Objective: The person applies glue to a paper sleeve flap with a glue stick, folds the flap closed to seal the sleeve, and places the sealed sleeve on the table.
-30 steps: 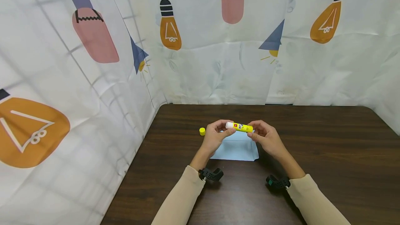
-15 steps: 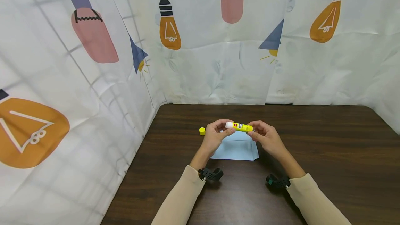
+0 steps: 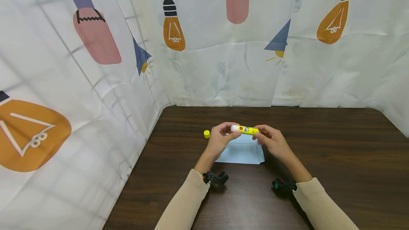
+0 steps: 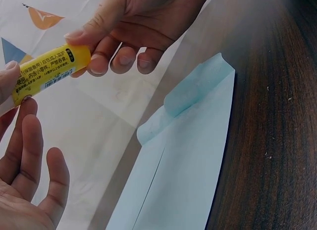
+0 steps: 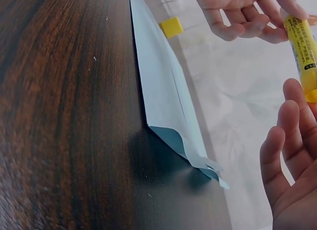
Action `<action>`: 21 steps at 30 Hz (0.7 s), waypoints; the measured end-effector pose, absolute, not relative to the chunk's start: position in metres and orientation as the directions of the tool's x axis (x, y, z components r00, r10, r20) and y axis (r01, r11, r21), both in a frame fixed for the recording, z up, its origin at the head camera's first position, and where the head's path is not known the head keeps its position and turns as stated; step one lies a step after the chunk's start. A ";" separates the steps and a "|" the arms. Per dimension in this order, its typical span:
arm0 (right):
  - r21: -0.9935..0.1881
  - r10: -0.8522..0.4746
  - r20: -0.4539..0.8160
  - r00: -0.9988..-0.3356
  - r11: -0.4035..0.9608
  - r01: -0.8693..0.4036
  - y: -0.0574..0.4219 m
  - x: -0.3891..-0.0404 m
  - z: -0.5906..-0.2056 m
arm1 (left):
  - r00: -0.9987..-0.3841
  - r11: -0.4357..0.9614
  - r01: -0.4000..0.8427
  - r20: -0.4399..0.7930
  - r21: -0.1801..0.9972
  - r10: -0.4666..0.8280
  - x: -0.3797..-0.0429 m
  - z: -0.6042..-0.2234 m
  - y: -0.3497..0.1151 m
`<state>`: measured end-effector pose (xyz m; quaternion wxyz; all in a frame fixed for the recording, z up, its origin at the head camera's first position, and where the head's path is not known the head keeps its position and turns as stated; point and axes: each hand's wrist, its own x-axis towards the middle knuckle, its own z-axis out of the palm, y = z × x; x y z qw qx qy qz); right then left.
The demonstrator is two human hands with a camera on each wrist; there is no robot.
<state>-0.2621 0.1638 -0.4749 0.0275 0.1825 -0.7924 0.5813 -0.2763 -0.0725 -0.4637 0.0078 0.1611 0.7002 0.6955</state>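
Observation:
A yellow glue stick (image 3: 247, 130) with a white end is held level between both hands, above the table. My left hand (image 3: 219, 138) pinches the white end between thumb and fingers. At the yellow base, my right hand (image 3: 270, 140) grips with thumb and fingertips; the left wrist view shows this hold on the glue stick (image 4: 54, 74) closely. Beneath the hands lies a light blue envelope (image 3: 241, 152), its flap (image 4: 198, 88) lifted at one end. The yellow cap (image 3: 206, 134) stands on the table left of my left hand, off the glue stick.
The dark wooden table (image 3: 332, 159) reaches back to a white curtain (image 3: 204, 74) printed with lamps. Another stretch of curtain runs along the left edge. A black band (image 3: 215, 178) sits on the left wrist and another black band (image 3: 284, 186) on the right.
The right thumb and fingers shift very slightly at the yellow base of the glue stick. The glue stick, envelope and cap stay in place.

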 end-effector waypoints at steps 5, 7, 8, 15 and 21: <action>-0.911 -0.270 0.252 -0.929 0.259 -0.322 0.165 -0.263 -0.476 | -0.948 -0.030 0.208 0.209 0.978 0.239 -0.276 -0.463 -0.072; -0.909 -0.273 0.248 -0.929 0.266 -0.321 0.165 -0.263 -0.476 | -0.947 -0.029 0.209 0.210 0.977 0.243 -0.276 -0.463 -0.072; -0.908 -0.274 0.247 -0.930 0.271 -0.320 0.164 -0.263 -0.476 | -0.947 -0.029 0.211 0.211 0.977 0.244 -0.276 -0.463 -0.072; -0.903 -0.278 0.247 -0.928 0.282 -0.325 0.163 -0.263 -0.477 | -0.945 -0.023 0.212 0.211 0.977 0.250 -0.275 -0.463 -0.073; -0.904 -0.278 0.251 -0.927 0.276 -0.327 0.162 -0.263 -0.477 | -0.944 -0.030 0.213 0.213 0.977 0.253 -0.275 -0.463 -0.072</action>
